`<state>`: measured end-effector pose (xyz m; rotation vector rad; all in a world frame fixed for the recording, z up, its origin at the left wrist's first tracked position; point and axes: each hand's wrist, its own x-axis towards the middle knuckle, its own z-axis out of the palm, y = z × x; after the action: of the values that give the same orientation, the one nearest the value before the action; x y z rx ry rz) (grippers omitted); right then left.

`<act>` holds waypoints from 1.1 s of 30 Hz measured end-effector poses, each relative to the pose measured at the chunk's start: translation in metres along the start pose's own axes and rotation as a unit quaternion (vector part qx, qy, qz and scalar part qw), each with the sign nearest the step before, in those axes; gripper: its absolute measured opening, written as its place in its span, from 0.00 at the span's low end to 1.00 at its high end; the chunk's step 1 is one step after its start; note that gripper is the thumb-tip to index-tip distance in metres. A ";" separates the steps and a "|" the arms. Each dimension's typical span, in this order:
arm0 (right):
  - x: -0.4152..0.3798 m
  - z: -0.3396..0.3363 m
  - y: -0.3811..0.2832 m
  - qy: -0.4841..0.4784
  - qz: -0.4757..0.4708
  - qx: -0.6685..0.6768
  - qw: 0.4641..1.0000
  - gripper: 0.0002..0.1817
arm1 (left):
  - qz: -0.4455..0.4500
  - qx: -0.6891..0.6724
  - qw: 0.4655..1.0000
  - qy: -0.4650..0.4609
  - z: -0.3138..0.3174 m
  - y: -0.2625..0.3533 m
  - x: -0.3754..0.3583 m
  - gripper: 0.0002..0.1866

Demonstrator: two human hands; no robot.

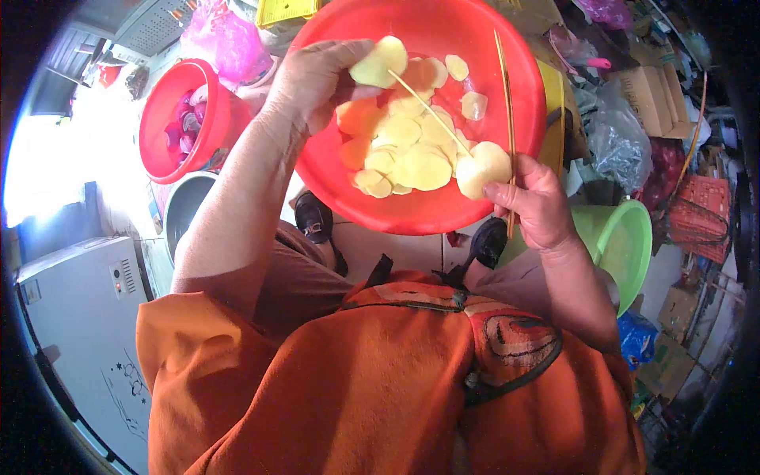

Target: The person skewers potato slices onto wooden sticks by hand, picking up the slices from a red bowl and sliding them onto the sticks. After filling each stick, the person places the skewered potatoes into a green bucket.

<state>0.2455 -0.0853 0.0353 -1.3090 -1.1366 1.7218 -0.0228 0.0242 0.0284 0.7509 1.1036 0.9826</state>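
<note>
A large red basin (518, 87) holds a heap of thin, pale yellow slices (423, 166). Above its left part, my left hand (321, 75) pinches a round slice (381, 62) between thumb and fingers. A thin wooden skewer (427, 109) runs from that slice to a stack of pale slices (483, 170) at my right hand. My right hand (534, 202) is closed on this stack, thumb over its lower edge. Several more skewers (505, 103) stick up between its fingers, across the basin's right side.
A red bucket (210, 87) with purple-pink pieces stands at the upper left, beside a pink plastic bag (226, 43). At the right are a green bucket (637, 253), a clear bag (619, 138), a cardboard box (657, 103) and a red basket (699, 218). A white appliance (87, 317) is lower left.
</note>
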 end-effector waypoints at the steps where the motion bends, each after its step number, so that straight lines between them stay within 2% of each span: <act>1: 0.001 0.003 0.000 0.001 0.001 0.000 1.000 0.12 | -0.025 -0.015 0.999 -0.022 0.006 -0.005 -0.002 0.16; 3: 0.004 0.007 0.000 0.022 -0.007 0.033 0.999 0.11 | -0.059 -0.042 0.995 -0.073 0.015 -0.024 -0.002 0.16; 4: 0.005 0.007 0.001 0.025 -0.007 0.033 0.999 0.11 | -0.093 -0.031 0.993 -0.061 0.028 -0.025 -0.011 0.16; 6: 0.007 0.005 0.003 0.014 0.008 0.046 0.999 0.09 | -0.104 -0.011 0.989 -0.106 0.040 -0.033 -0.021 0.16; 8: 0.008 0.006 0.004 0.015 0.014 0.058 0.998 0.09 | -0.129 -0.001 0.985 -0.113 0.048 -0.036 -0.025 0.16; 11: 0.008 0.006 0.006 0.019 0.019 0.073 0.997 0.09 | -0.135 -0.056 0.984 -0.102 0.053 -0.037 -0.027 0.13; 14: 0.008 0.003 0.005 0.035 0.015 0.070 0.997 0.10 | -0.120 -0.011 0.983 -0.139 0.049 -0.037 -0.017 0.14; 16: 0.008 0.000 0.001 0.046 0.011 0.063 0.997 0.11 | -0.097 0.022 0.991 -0.092 0.049 -0.029 -0.013 0.12; 18: 0.008 -0.008 -0.003 0.065 0.009 0.117 0.991 0.11 | -0.078 0.049 0.993 -0.076 0.045 -0.027 0.003 0.12; 20: 0.007 -0.011 -0.005 0.085 -0.013 0.109 0.990 0.11 | 0.000 0.138 0.990 0.006 0.039 -0.037 0.022 0.11; 21: 0.007 -0.012 -0.006 0.085 -0.019 0.121 0.989 0.11 | 0.023 0.198 0.980 -0.012 0.032 -0.049 0.035 0.13; 22: 0.008 -0.014 -0.008 0.086 -0.025 0.133 0.987 0.11 | 0.023 0.198 0.980 -0.014 0.035 -0.053 0.036 0.13; 23: 0.007 -0.014 -0.009 0.088 -0.025 0.133 0.987 0.11 | 0.026 0.345 0.938 -0.029 0.040 -0.059 0.037 0.15; 24: 0.007 -0.013 -0.010 0.091 -0.022 0.127 0.987 0.10 | 0.030 0.484 0.874 -0.043 0.046 -0.064 0.039 0.18; 26: 0.006 -0.016 -0.010 0.096 -0.018 0.121 0.988 0.10 | 0.018 0.636 0.764 -0.108 0.058 -0.082 0.047 0.23; 28: 0.006 -0.019 -0.009 0.088 -0.003 0.120 0.989 0.10 | 0.038 0.731 0.675 -0.094 0.068 -0.097 0.050 0.22; 31: 0.007 -0.022 -0.010 0.098 0.001 0.109 0.989 0.10 | -0.001 0.741 0.667 -0.083 0.079 -0.095 0.050 0.20; 33: 0.006 -0.025 -0.010 0.096 -0.007 0.111 0.989 0.10 | 0.009 0.731 0.675 -0.097 0.076 -0.098 0.058 0.22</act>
<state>0.2681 -0.0702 0.0393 -1.2930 -0.8188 1.6194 0.0830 0.0367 -0.0569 2.0807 1.5809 -0.2436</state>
